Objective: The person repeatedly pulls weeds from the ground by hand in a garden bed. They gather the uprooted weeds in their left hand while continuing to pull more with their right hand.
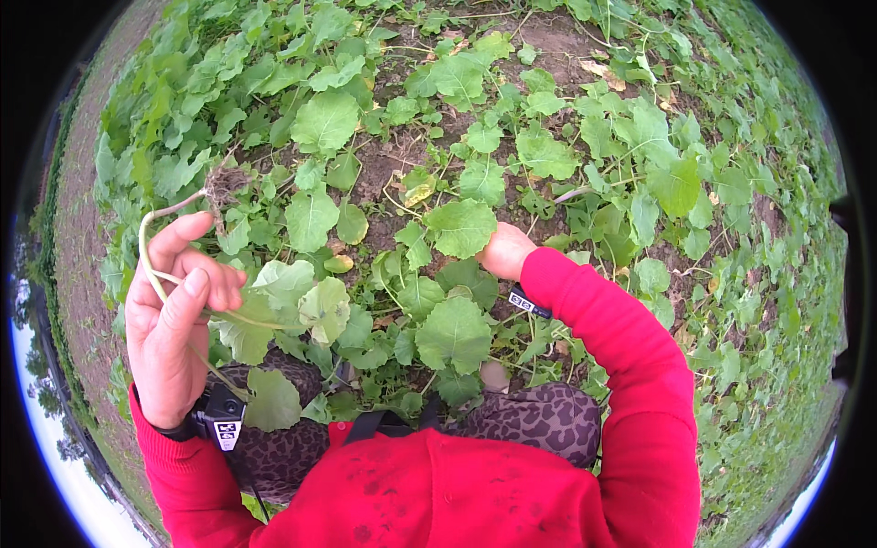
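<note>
An uprooted leafy plant is in my left hand, raised at the left of the view. Its pale bent stem runs between the thumb and fingers, and a clump of roots with soil sticks out above the fingertips. Broad green leaves hang from it over my left knee. Reaching down among the low plants near the middle is my right hand. A broad green leaf covers its fingers, so what they touch is hidden.
Broad-leaved green plants grow densely before me and far to the right. Brown soil shows between them, with some yellowed leaves. A bare strip of ground lies at the far left. My patterned knees are close to the plants.
</note>
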